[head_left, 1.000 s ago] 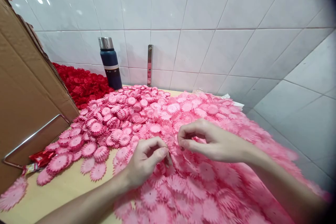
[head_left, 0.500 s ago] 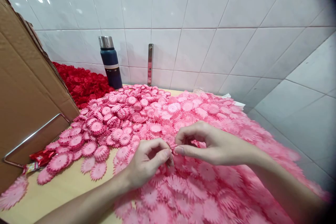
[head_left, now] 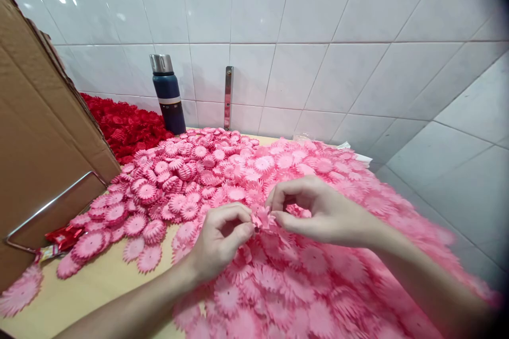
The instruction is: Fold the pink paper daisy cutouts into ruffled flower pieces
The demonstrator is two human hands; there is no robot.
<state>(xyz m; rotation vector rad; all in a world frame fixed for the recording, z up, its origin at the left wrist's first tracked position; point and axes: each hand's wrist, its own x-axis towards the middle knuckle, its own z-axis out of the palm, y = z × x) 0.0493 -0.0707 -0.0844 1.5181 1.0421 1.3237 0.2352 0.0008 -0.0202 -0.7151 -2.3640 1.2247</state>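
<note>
Between my two hands is a pink fabric petal piece [head_left: 262, 218], held up over the heap. My left hand [head_left: 225, 235] pinches its left side with thumb and forefinger. On the other side, my right hand [head_left: 308, 206] grips it between thumb and curled fingers. Beneath both hands spreads a large heap of pink scalloped petal discs [head_left: 314, 259], several with a small dark hole in the middle. Neater stacks of pink discs [head_left: 147, 192] lie to the left. My fingers partly cover the held piece.
Against the tiled wall stands a dark blue bottle [head_left: 169, 96] beside a red petal pile [head_left: 127, 124]. A cardboard box [head_left: 43, 116] with a metal wire handle [head_left: 51, 204] borders the left. A red wrapper [head_left: 63, 237] lies on the yellow tabletop [head_left: 107, 288].
Both hands have risen slightly and moved a little apart. More of the pink petal piece now shows between the fingertips.
</note>
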